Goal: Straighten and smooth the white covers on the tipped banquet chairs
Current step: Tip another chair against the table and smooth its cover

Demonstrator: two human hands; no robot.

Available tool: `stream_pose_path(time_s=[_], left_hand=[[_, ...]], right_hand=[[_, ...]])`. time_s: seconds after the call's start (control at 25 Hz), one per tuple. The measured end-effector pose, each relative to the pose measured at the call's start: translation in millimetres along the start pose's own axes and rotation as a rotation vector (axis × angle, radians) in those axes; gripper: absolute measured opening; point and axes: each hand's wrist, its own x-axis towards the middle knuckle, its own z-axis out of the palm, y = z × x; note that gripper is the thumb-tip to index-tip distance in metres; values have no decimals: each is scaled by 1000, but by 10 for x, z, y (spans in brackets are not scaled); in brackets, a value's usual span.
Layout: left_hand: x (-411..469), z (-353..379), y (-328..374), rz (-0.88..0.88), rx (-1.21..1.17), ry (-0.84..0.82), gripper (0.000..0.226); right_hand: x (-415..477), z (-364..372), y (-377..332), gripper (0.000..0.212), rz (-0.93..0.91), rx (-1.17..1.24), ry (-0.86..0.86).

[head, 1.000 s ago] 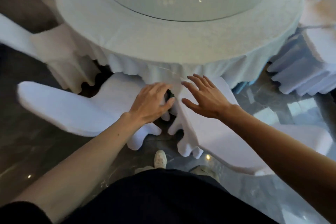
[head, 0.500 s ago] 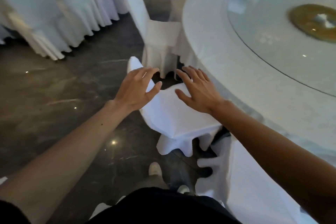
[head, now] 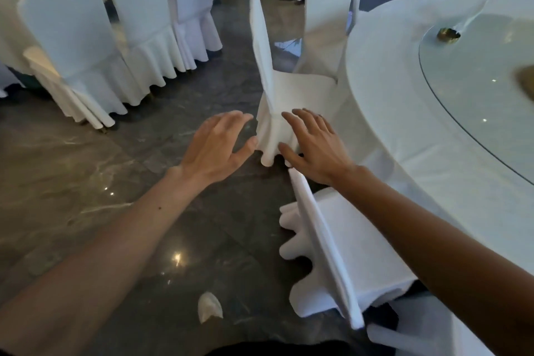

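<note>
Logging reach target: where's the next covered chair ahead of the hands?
Head view, centre: the covered chair leans against the round table, just beyond the open left hand and right hand.

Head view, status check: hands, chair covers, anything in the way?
Left hand open, empty. Right hand open, empty. Both in air above the floor, short of the tipped chair ahead; nearer covered chair under right forearm. Path clear.

Dark polished marble floor (head: 86,170) carries white-covered chairs (head: 291,89) tipped against a round clothed table (head: 404,113).

Two hands (head: 215,144) (head: 313,146), about seven white-covered chairs (head: 277,75) though blur hides some, one round table (head: 404,95).
</note>
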Motion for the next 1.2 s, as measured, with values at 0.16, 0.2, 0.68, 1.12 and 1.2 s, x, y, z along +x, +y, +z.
stream_pose_path(time_s=[0.16,0.2,0.68,1.12,1.2], left_hand=[[769,-346,-1045,47,-37,0,52],[959,-388,-1236,62,-42,6,51],[4361,91,-3563,275,-68,-84,52],[7377,1051,-4797,696,-133,-306,56],[7838,1314,-4871,815,-148,-384,66]], right_hand=[[1230,44,-388,60,94,13,29],[1466,58,-414,60,105,6,42],[5085,643,661,57,355,10,225],[7282,1144,1778,64,759,-9,203],[7480,1274,1902,66,882,-13,215]])
